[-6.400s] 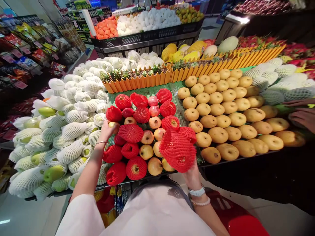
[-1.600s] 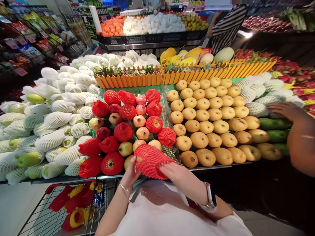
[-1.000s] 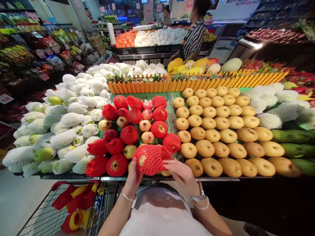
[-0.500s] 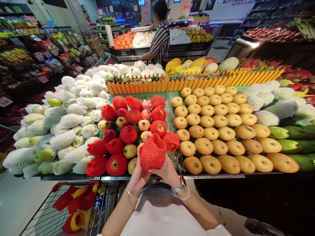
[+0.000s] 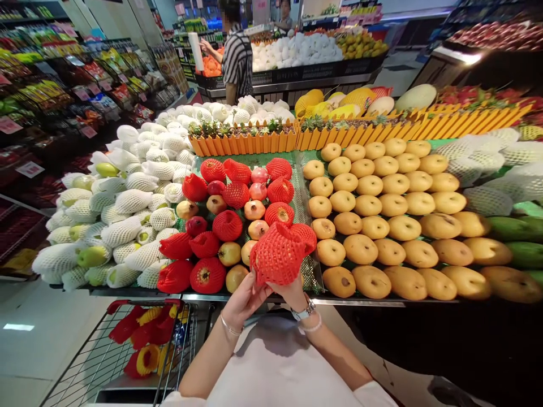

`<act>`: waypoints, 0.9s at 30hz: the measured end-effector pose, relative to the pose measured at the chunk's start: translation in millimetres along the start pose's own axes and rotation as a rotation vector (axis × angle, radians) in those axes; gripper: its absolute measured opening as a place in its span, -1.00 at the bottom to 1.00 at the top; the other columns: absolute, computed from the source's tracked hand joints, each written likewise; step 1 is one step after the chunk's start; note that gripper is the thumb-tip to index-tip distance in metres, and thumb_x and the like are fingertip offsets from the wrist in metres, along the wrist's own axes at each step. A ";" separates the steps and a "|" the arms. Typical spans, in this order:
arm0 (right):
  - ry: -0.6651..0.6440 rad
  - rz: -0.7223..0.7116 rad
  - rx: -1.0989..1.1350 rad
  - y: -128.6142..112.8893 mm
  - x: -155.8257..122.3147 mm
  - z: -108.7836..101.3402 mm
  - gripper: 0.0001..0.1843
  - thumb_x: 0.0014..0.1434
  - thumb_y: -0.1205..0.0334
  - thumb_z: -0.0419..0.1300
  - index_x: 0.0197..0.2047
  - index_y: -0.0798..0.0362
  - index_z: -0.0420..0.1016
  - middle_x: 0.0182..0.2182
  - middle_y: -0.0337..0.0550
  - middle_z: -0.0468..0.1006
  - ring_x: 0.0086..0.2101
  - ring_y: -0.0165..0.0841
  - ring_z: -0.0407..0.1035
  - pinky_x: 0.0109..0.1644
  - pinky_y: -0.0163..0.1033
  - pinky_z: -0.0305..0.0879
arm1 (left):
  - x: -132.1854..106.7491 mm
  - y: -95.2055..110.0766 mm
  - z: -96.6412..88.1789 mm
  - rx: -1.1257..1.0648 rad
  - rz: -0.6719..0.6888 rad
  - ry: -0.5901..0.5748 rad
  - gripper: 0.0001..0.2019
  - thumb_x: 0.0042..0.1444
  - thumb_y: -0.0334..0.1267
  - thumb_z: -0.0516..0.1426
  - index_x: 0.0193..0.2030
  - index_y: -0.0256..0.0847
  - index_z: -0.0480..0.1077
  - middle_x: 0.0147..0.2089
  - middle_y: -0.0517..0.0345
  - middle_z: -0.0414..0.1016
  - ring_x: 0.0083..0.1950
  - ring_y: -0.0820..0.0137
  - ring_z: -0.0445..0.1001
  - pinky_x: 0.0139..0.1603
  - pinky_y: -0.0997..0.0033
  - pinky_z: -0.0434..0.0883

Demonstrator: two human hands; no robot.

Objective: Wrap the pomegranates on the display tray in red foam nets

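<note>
A pomegranate in a red foam net is held up in front of me, over the near edge of the display. My right hand cups it from below and the right side, its fingers partly hidden behind the net. My left hand grips its lower left side, thumb and fingers closed on the net. The netting covers nearly all of the fruit. Just beyond lie more pomegranates, some in red nets and some bare.
White-netted fruit is heaped left; rows of round brown-yellow pears lie right. An orange picket planter runs behind. A shopping cart with red and yellow netted items stands lower left. A person in a striped shirt stands beyond.
The held pomegranate has tilted and turned in my hands, and my left hand has slid lower on it. My view has shifted slightly left. The person in stripes has moved left and raised a hand.
</note>
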State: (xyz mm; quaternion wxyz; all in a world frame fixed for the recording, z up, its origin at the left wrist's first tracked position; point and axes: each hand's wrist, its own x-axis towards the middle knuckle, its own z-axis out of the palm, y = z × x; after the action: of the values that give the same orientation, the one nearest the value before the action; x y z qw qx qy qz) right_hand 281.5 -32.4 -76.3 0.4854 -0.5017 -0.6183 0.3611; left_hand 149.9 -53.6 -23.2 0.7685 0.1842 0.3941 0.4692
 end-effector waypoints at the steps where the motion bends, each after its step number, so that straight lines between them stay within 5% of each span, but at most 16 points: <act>1: 0.012 -0.008 0.016 -3.0 1.8 -2.6 0.01 -0.07 -0.10 0.34 0.27 -0.07 -0.18 0.03 0.08 0.38 0.11 0.03 0.32 0.23 0.26 0.26 | -0.7 5.7 -5.8 0.055 0.024 0.000 -0.53 0.05 0.17 0.21 -0.08 -0.16 0.51 -0.07 -0.03 0.60 0.06 0.08 0.52 0.17 -0.03 0.41; 5: -0.057 0.004 0.142 -29.3 10.7 -17.0 0.11 -0.12 -0.07 0.39 0.33 -0.04 -0.18 0.14 0.11 0.32 0.13 -0.02 0.31 0.25 0.15 0.28 | -8.3 42.4 -30.7 0.265 0.361 0.210 -0.63 -0.08 0.10 0.32 -0.29 -0.15 0.47 -0.23 0.02 0.58 -0.03 0.11 0.54 0.07 0.07 0.45; 7: -0.148 0.027 0.200 -39.4 12.7 -20.1 0.11 -0.10 0.00 0.38 0.36 -0.06 -0.19 0.17 0.06 0.30 0.14 -0.07 0.31 0.27 0.09 0.27 | -15.0 57.4 -28.5 0.268 0.549 0.279 -0.52 -0.23 -0.01 0.42 -0.17 -0.09 0.43 0.02 0.08 0.52 0.17 0.16 0.43 0.19 0.21 0.36; 9: -0.234 0.021 0.207 -44.2 13.4 -19.9 0.09 -0.09 0.08 0.38 0.37 -0.08 -0.17 0.19 0.01 0.29 0.14 -0.11 0.30 0.29 0.05 0.24 | -20.1 61.9 -12.7 0.343 0.693 0.262 -0.19 -0.37 -0.13 0.48 0.11 -0.01 0.34 0.31 0.07 0.30 0.38 0.15 0.19 0.31 0.28 0.22; 12: -0.342 -0.072 0.098 -48.4 16.2 -20.6 0.04 -0.08 0.23 0.36 0.38 -0.06 -0.09 0.23 0.00 0.21 0.20 -0.16 0.23 0.34 -0.02 0.18 | -18.6 50.8 17.1 0.514 0.654 0.225 0.03 -0.36 -0.25 0.48 0.32 -0.04 0.16 0.37 -0.02 0.20 0.41 0.08 0.13 0.38 0.24 0.11; 15: -0.398 -0.169 -0.058 -56.7 20.6 -26.9 0.01 0.00 0.22 0.34 0.41 -0.05 -0.10 0.26 0.01 0.17 0.25 -0.17 0.14 0.34 -0.01 0.17 | -9.2 33.6 28.0 0.373 0.613 0.306 -0.11 -0.19 -0.18 0.42 0.31 -0.09 0.17 0.32 -0.04 0.29 0.36 0.07 0.23 0.36 0.21 0.17; 19: -0.230 -0.206 -0.075 -68.5 15.8 -28.8 -0.22 0.16 0.01 0.26 0.37 -0.14 0.03 0.23 -0.05 0.27 0.21 -0.17 0.20 0.33 0.05 0.15 | -3.4 22.1 22.5 -0.084 0.426 0.325 -0.29 -0.05 0.11 0.28 0.20 -0.21 0.31 0.20 -0.08 0.43 0.31 0.05 0.30 0.29 0.13 0.29; 22: -0.059 -0.222 0.013 -66.4 1.4 -13.3 -0.42 0.26 -0.22 0.02 0.25 -0.16 0.26 0.26 -0.06 0.23 0.31 -0.09 0.03 0.39 0.17 -0.05 | -5.7 16.9 25.9 -0.231 0.365 0.327 -0.25 -0.07 0.25 0.23 0.16 -0.23 0.34 0.20 -0.09 0.44 0.32 0.05 0.29 0.30 0.15 0.29; 25: 0.075 -0.096 0.264 -52.2 -12.2 12.0 -0.04 -0.07 -0.61 -0.01 0.17 -0.11 0.35 0.24 0.01 0.25 0.33 0.02 -0.02 0.39 0.17 -0.02 | -4.2 2.4 34.4 -0.195 0.449 0.354 -0.19 -0.07 0.29 0.22 0.25 -0.12 0.25 0.27 -0.06 0.37 0.35 0.06 0.27 0.32 0.12 0.27; 27: 0.207 0.119 0.536 -40.9 -15.3 26.8 0.09 -0.37 -0.67 0.13 0.10 -0.11 0.40 0.16 0.00 0.37 0.25 0.03 0.14 0.33 0.14 0.10 | 0.8 -12.7 37.6 -0.115 0.567 0.415 -0.16 -0.05 0.27 0.23 0.32 -0.03 0.16 0.33 -0.04 0.29 0.37 0.05 0.23 0.32 0.06 0.26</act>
State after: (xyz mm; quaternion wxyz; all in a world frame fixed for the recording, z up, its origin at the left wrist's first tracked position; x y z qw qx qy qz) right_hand 245.0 -55.8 -49.0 0.6390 -0.4252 -0.4174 0.4865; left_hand 186.7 -55.9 -8.5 0.5204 0.1435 0.4481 0.7126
